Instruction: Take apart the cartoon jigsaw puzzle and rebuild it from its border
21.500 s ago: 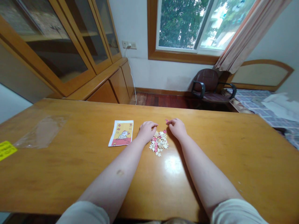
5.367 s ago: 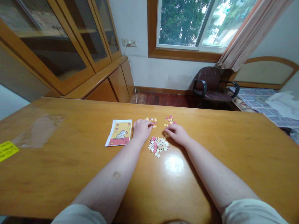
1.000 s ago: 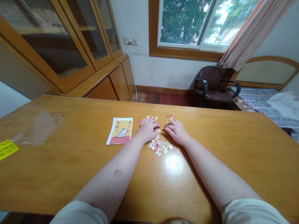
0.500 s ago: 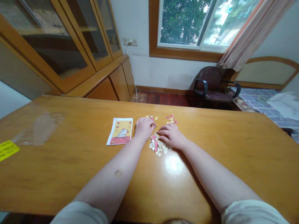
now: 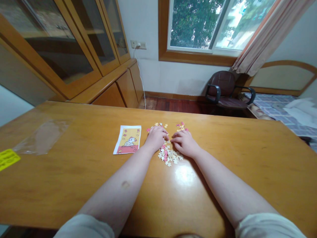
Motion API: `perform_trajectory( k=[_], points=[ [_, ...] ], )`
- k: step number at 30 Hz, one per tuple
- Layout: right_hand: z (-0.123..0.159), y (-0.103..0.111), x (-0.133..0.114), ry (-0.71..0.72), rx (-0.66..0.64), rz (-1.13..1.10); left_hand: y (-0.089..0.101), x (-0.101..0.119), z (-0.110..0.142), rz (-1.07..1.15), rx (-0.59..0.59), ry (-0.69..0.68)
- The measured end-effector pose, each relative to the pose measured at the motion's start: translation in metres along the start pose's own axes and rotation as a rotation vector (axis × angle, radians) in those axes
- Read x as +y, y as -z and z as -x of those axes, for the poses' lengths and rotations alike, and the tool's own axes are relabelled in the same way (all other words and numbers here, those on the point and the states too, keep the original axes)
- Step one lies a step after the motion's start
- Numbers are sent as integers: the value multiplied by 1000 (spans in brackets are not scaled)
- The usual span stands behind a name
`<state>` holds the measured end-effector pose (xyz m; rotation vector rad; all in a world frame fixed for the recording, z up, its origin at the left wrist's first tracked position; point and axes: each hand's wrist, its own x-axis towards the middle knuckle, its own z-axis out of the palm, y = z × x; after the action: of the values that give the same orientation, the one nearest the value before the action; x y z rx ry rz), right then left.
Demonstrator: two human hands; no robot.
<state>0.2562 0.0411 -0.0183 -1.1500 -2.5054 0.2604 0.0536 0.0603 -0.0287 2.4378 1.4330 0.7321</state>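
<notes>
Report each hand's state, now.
Left hand: curled by the puzzle pieces; whether holding one cannot be told.
Right hand: partly curled beside them; cannot tell if holding one.

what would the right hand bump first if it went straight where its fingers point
The right hand would likely meet the loose puzzle pieces between the hands first, then the left hand; depth is unclear.

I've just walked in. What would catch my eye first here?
Probably the pile of jigsaw pieces, pale and pink, near the middle of the wooden table, with the left hand and right hand at its far side. Next comes the printed picture card with its white cartoon animal, left of the hands, then the bright yellow label at the view's left edge.
</notes>
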Motion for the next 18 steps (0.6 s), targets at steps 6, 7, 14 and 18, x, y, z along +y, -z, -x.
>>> perform_trajectory(
  k=[6, 7, 14, 18],
  points=[
    [0, 0, -2, -43, 39, 22, -3, -1, 0, -12, -31, -20],
    [0, 0, -3, -3, 33, 0, -3, -2, 0, -23, -19, 14],
    [0, -9, -2, 146, -16, -81, 2, -1, -1, -4, 79, 145],
    [-2, -10, 1, 92, 0, -92, 7, 1, 0, 9, 95, 105]
  ],
)
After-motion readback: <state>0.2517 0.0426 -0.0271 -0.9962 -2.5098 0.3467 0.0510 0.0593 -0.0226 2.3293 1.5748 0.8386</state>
